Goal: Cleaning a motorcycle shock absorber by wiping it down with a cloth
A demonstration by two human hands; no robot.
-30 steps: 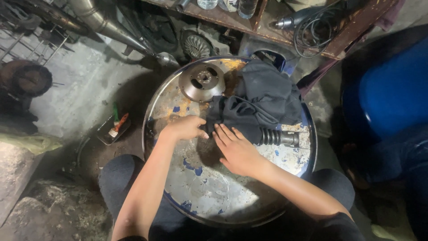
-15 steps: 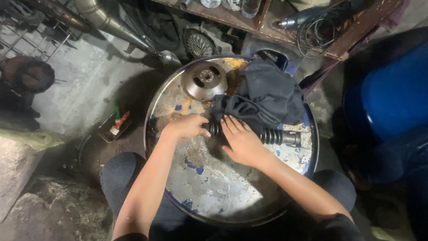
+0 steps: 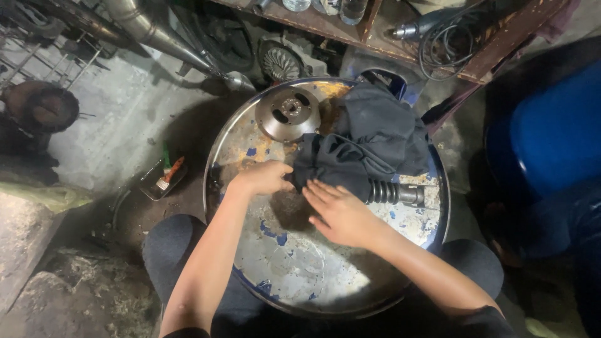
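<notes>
1. The left hand (image 3: pixel 263 178) is closed on the edge of a dark cloth (image 3: pixel 366 147).
2. The right hand (image 3: pixel 341 213) lies open and flat, fingers on the cloth.
3. The cloth covers a ribbed shaft (image 3: pixel 397 194) on a round drum top (image 3: pixel 300 269).
4. A metal disc (image 3: pixel 289 114) lies bare near the cloth.
5. A small tray (image 3: pixel 161 180) on the floor holds a brush.

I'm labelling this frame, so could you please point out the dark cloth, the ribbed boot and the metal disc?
dark cloth (image 3: pixel 369 141), head view, middle folds.
ribbed boot (image 3: pixel 383 191), head view, exposed ribs.
metal disc (image 3: pixel 289 114), head view, flat face near the hub.
</notes>
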